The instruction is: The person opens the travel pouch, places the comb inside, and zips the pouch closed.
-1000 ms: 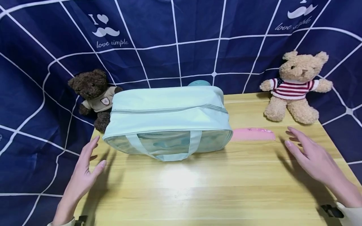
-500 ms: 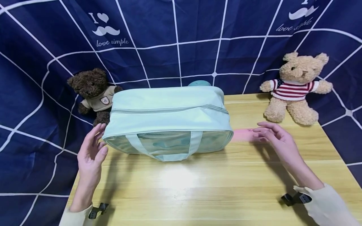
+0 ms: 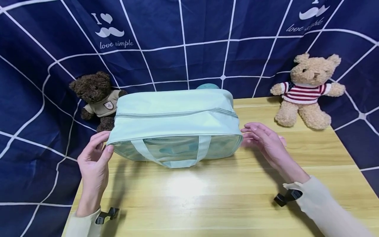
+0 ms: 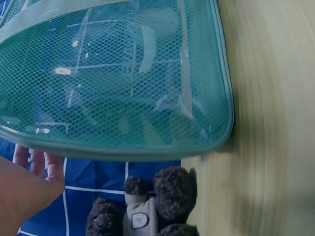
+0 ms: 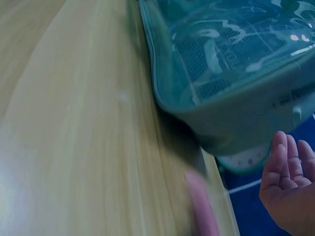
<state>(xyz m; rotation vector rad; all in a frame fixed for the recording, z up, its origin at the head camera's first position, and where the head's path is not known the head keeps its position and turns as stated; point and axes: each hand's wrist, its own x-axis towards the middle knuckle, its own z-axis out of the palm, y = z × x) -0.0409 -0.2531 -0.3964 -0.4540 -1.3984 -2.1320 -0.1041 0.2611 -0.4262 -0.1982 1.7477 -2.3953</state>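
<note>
Mint-green bag (image 3: pixel 174 126) rests on the wooden table (image 3: pixel 189 210), left of its middle and toward the back, a hand at each end; neither hand is clasped round it. Left hand (image 3: pixel 94 164) at the bag's left end, fingers relaxed and lightly bent, thumb by the front corner; whether skin meets fabric, cannot tell. Right hand (image 3: pixel 270 148) just beside the right end, fingers loosely extended, contact likewise uncertain. Pink comb (image 5: pixel 202 206) near the right hand, largely hidden by it in the head view. Bag front: clear panel (image 3: pixel 179 148) with mesh, strap handle (image 3: pixel 205 148) looping down over it; grey zip (image 3: pixel 177 115) across the top. Round teal top (image 3: pixel 208 86) shows behind the bag. Dark brown bear (image 3: pixel 90 87) in a beige shirt to the left rear, partly covered by the bag; tan bear (image 3: pixel 311 72) in a striped sweater at the right rear. Farther out, navy cloth (image 3: pixel 160 26) with white grid lines, lettered "love simple"
</note>
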